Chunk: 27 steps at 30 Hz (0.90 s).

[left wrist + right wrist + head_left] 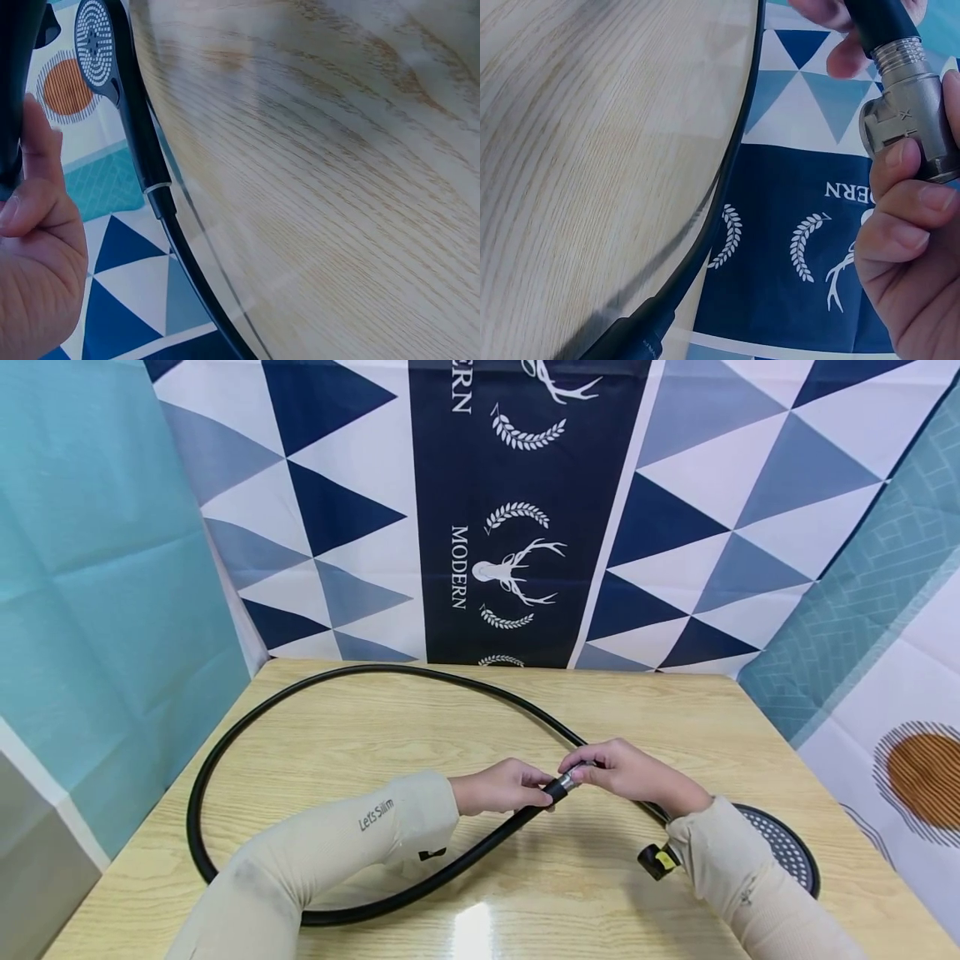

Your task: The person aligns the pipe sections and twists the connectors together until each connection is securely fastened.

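My left hand (504, 787) grips the thick black end (553, 791) of a shower hose above the middle of the table. My right hand (630, 772) pinches a silver metal fitting (911, 112), its fingers and thumb curled round the body. Fitting and hose end meet in line, and several turns of thread show just below the black end in the right wrist view. From there the hose (375, 906) loops widely to the left and back to a black hand shower (783, 843), partly hidden behind my right sleeve. In the left wrist view the hand shower's spray face (94, 45) shows many small nozzles.
The hose loop reaches near the back edge of the light wooden table (360, 735). Patterned cloth (495, 510) hangs behind, with other cloths at both sides. A small black piece with a yellow label (663, 860) sits beside my right sleeve.
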Available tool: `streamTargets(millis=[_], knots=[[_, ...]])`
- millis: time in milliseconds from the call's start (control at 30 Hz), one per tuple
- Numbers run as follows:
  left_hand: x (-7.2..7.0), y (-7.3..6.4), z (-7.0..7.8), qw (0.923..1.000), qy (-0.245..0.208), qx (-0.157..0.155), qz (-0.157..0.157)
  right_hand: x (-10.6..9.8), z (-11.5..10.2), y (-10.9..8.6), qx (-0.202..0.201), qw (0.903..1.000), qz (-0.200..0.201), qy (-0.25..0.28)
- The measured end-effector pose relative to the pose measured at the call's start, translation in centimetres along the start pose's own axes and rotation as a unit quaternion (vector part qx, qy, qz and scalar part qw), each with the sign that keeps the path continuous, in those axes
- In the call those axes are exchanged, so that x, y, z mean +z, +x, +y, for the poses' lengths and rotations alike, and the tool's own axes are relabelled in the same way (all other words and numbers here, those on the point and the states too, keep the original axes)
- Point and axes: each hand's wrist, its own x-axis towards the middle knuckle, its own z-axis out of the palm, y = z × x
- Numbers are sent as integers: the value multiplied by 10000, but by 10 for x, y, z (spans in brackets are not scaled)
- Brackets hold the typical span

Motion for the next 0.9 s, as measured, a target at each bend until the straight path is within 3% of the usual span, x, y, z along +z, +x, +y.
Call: streamTargets(millis=[433,900], knots=[[-2,0,-3,9997,-58,110,-188,2,2,1,137,9999,-28,7],[-4,0,-5,9981,466,321,-232,7,7,2,-1,9999,90,-64]])
